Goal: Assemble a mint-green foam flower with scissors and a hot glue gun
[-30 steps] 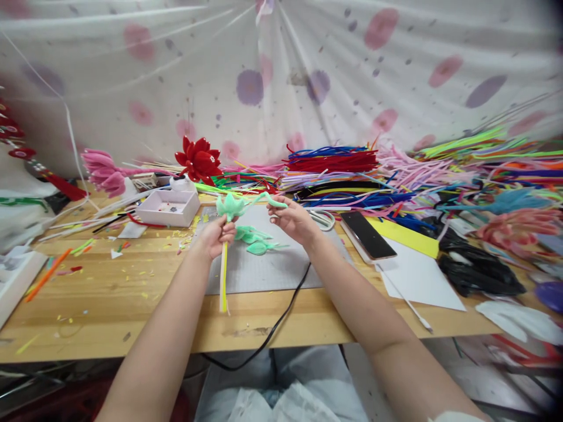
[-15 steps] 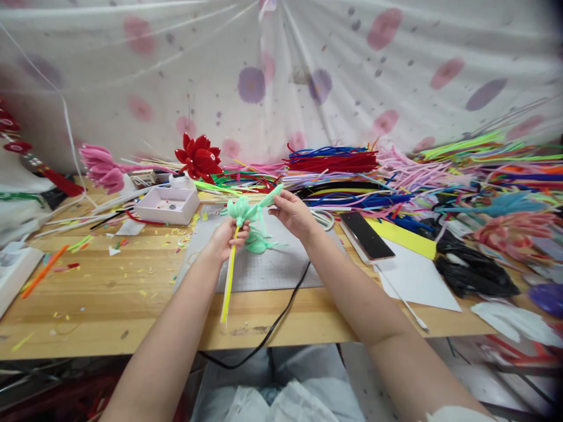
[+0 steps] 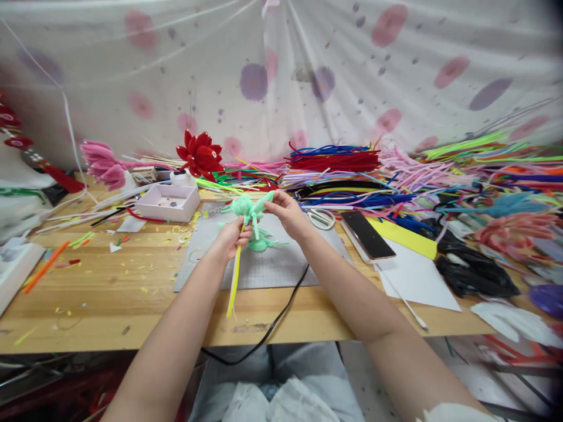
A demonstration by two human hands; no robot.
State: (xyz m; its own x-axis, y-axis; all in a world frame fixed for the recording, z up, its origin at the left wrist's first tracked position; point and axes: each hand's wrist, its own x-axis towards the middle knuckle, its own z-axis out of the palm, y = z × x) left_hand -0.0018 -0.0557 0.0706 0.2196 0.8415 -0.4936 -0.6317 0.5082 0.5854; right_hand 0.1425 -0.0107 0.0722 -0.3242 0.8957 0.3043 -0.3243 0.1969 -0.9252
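Observation:
My left hand [image 3: 233, 236] is closed around the base of a mint-green pipe-cleaner flower [image 3: 242, 206]. Its yellow and white stem [image 3: 234, 284] hangs down below the fist. With fingertips pinched, my right hand [image 3: 285, 213] grips a green petal [image 3: 264, 202] at the flower's right side. More mint-green petals [image 3: 260, 242] lie on the grey cutting mat [image 3: 206, 266] beneath and behind my left hand. How the petal joins the flower is hidden by the fingers.
At the back stand a red flower [image 3: 200, 155], a pink flower [image 3: 103, 163] and a white box [image 3: 168, 201]. Bundles of pipe cleaners [image 3: 334, 161] line the rear. Scissors [image 3: 321, 218], a phone [image 3: 368, 234] and a black cable [image 3: 281, 313] lie to the right.
My right hand has moved slightly left, bringing the petal closer against the flower. The flower has shifted a little right and its stem now hangs slightly further right.

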